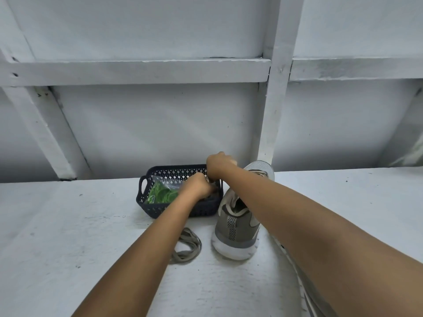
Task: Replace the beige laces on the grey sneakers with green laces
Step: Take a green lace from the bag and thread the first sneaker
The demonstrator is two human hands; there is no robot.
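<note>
A: Where do we stand, starting from the biggest things?

B: On the white table [68, 225] we have 1 grey sneaker [238, 225] standing heel toward us. A 2nd sneaker [305, 298] is mostly hidden under the right forearm. Just left of the upright shoe sits the dark basket [142, 197], with the green laces [160, 193] inside it in a clear bag.

A: So no green is threaded yet?

B: None that we can see. They are bagged, so we judge that step not yet begun. 1 loose beige lace [187, 245] lies coiled on the table between the left forearm and the heel, so 1 shoe looks stripped.

A: And our hands?

B: Both are over the upright sneaker's throat. The right hand [219, 163] is clenched and raised. A thin strand, the threaded lace [221, 185], runs down from it to the shoe, and we take it that this hand grasps that lace. The left hand [199, 186] has its fingers curled tight lower down, by the basket rim. It is small in the view, and we cannot tell what it grasps.

A: What remains?

B: Freeing this lace, opening the bag, and lacing 2 shoes in green.
</note>
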